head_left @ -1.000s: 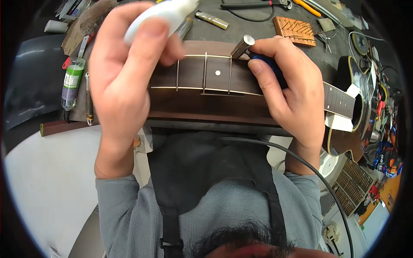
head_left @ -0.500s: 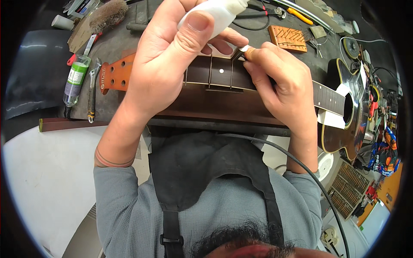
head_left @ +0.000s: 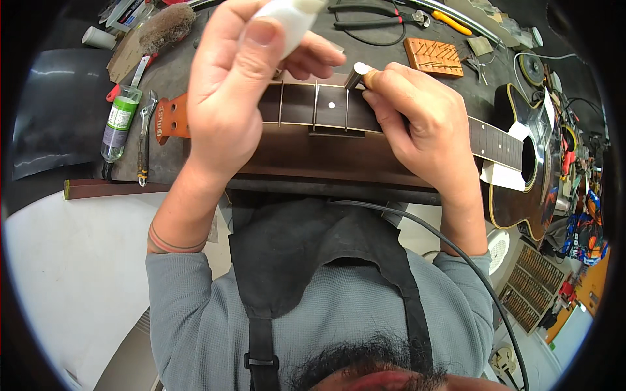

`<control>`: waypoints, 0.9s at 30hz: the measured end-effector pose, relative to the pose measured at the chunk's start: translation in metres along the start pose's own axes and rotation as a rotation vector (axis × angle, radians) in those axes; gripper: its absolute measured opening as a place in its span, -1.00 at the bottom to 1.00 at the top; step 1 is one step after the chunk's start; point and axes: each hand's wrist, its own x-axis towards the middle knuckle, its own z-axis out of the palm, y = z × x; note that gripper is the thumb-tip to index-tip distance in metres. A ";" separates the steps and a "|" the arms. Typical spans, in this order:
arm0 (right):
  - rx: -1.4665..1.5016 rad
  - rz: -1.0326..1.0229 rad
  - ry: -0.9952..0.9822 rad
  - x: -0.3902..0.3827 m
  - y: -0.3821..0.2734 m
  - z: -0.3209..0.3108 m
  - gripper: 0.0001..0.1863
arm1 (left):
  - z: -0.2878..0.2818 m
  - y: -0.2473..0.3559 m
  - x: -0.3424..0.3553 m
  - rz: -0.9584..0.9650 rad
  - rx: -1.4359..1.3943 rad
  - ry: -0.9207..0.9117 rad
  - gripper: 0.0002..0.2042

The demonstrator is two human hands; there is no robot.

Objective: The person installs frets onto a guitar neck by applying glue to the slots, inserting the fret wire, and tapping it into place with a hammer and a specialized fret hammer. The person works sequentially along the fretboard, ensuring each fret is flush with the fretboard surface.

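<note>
A guitar lies across the bench, its orange headstock [head_left: 173, 120] at the left and its dark fretboard [head_left: 332, 116] with metal frets running right to the glossy body [head_left: 499, 205]. My left hand [head_left: 228, 94] is closed around a white plastic bottle [head_left: 282, 29], raised over the headstock end of the neck. The bottle's top is cut off by the upper edge. Between the fingertips of my right hand [head_left: 424, 120] is a short metal rod [head_left: 354, 77] with a pale round end. It tilts over the fretboard's far edge by a fret; its lower contact cannot be made out.
Left of the headstock lie an adjustable wrench [head_left: 146, 140] and a green-labelled bottle [head_left: 121, 124]. Behind the neck are pliers [head_left: 375, 19] and a wooden block [head_left: 433, 57] with slim metal pieces. A black cable [head_left: 469, 260] crosses in front of me.
My left hand has moved left with the white bottle, away from the rod. My right hand still holds the rod at nearly the same place, and more of the rod shows.
</note>
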 end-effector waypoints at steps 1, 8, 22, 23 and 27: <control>0.009 0.000 0.001 0.000 0.000 0.000 -0.82 | -0.004 0.000 -0.003 0.017 0.000 0.039 -0.51; 0.018 -0.005 0.010 0.000 -0.001 0.000 -0.85 | -0.017 0.006 -0.030 0.090 -0.007 0.186 -0.52; -0.009 -0.009 -0.014 0.000 0.001 0.001 -0.79 | -0.028 -0.005 -0.059 0.086 -0.023 0.274 -0.59; -0.012 -0.008 -0.016 -0.001 0.001 0.000 -0.79 | -0.028 -0.005 -0.059 0.092 -0.030 0.266 -0.59; -0.019 -0.010 -0.038 0.000 0.001 -0.001 -0.78 | -0.030 -0.007 -0.059 0.107 -0.027 0.247 -0.59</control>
